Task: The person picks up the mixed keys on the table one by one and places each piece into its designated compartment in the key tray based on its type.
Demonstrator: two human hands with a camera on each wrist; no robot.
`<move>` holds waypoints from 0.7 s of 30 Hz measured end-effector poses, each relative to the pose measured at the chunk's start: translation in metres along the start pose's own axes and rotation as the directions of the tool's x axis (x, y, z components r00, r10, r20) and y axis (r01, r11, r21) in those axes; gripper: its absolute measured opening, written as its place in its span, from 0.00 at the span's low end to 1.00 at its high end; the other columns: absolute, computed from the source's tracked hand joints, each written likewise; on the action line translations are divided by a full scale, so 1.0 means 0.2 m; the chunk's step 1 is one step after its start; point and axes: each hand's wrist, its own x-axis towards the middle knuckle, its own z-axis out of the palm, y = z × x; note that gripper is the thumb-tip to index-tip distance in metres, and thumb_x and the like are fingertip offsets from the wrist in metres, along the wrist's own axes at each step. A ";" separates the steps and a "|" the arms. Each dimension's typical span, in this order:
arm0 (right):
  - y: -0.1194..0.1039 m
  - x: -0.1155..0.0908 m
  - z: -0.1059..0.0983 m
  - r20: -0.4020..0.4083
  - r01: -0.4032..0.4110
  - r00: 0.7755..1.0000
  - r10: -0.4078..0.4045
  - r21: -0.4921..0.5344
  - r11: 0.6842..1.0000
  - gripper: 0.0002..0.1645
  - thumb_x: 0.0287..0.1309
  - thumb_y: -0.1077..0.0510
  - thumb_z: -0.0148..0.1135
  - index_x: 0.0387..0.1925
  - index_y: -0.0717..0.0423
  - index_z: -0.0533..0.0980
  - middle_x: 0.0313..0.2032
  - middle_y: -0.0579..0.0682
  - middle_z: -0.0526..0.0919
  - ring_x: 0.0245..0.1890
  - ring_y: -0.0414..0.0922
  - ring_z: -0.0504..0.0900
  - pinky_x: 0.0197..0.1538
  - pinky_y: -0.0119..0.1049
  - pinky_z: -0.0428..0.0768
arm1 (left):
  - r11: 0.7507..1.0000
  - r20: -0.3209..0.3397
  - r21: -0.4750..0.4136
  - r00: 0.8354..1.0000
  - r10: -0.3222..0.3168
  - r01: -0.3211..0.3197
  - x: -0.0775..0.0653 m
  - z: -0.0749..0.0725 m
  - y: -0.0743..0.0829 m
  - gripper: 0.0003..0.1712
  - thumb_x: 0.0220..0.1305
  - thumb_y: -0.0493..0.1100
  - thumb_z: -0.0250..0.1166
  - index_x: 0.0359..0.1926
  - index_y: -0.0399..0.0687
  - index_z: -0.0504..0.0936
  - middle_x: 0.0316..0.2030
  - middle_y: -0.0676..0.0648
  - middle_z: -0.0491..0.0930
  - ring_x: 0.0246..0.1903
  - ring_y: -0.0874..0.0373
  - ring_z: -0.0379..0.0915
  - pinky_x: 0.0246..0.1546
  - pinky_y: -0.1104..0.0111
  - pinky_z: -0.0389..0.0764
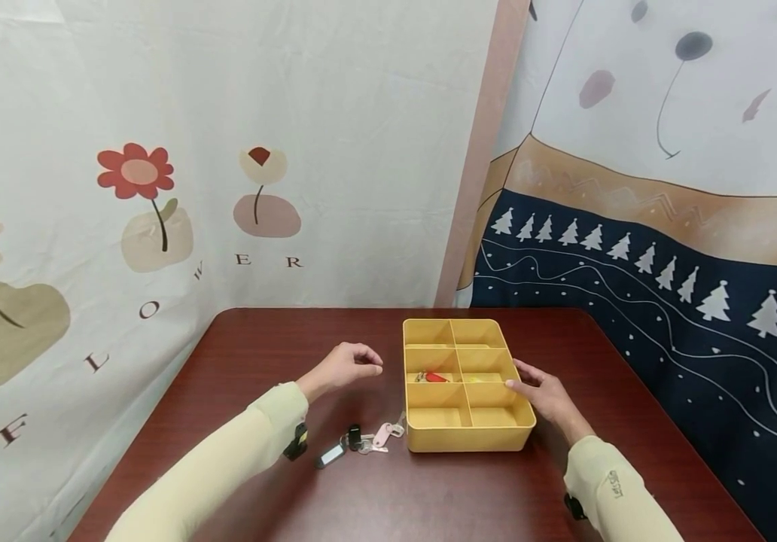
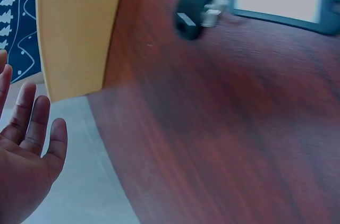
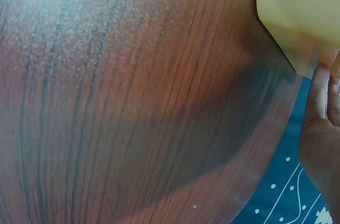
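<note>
A yellow organizer box (image 1: pixel 466 440) with several compartments stands on the table. My right hand (image 1: pixel 551 395) holds its right side, thumb over the rim and fingers along the outer wall; in the right wrist view, straight fingers (image 3: pixel 319 94) lie against the box. Left of the box my left hand (image 1: pixel 342 369) hovers above the table, fingers loosely bent and holding nothing. Below it lie keys (image 1: pixel 373 449) with a pink tag (image 1: pixel 382 434), a black fob (image 1: pixel 354 434) and a dark key tag (image 1: pixel 331 455) with a white label. The middle-left compartment contains a small red item (image 1: pixel 436 377) beside something metallic.
Something yellow (image 1: pixel 475 379) lies in the middle-right compartment. The dark red wooden table (image 1: pixel 280 331) ends at a pale curtain (image 1: pixel 361 150) printed with flowers behind and on the left, and a navy tree-patterned curtain (image 1: pixel 632 301) on the right.
</note>
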 end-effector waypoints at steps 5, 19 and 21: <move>0.01 0.00 0.01 0.012 0.012 1.000 -0.012 0.020 1.000 0.39 0.66 0.53 0.64 0.73 0.59 0.62 0.65 0.66 0.70 0.61 0.58 0.71 0.61 0.50 0.73 | 1.000 0.065 0.014 0.998 0.017 -0.018 -0.13 -0.03 -0.08 0.09 0.62 0.41 0.69 0.41 0.40 0.86 0.36 0.51 0.83 0.37 0.58 0.76 0.39 0.66 0.78; 0.00 0.00 0.00 0.005 0.015 1.000 -0.015 0.005 1.000 0.39 0.67 0.52 0.63 0.73 0.58 0.61 0.66 0.66 0.68 0.63 0.59 0.69 0.63 0.52 0.70 | 0.999 0.214 0.034 0.976 0.035 -0.043 -0.40 -0.09 -0.25 0.10 0.57 0.37 0.71 0.41 0.40 0.86 0.39 0.48 0.83 0.41 0.56 0.77 0.43 0.67 0.76; 0.00 0.00 0.00 0.001 0.018 1.000 -0.018 0.010 1.000 0.38 0.66 0.53 0.63 0.73 0.58 0.61 0.66 0.66 0.69 0.63 0.59 0.70 0.63 0.52 0.71 | 0.999 0.231 0.012 0.972 0.042 -0.046 -0.41 -0.08 -0.26 0.09 0.57 0.36 0.71 0.41 0.40 0.86 0.38 0.49 0.83 0.41 0.57 0.77 0.44 0.66 0.76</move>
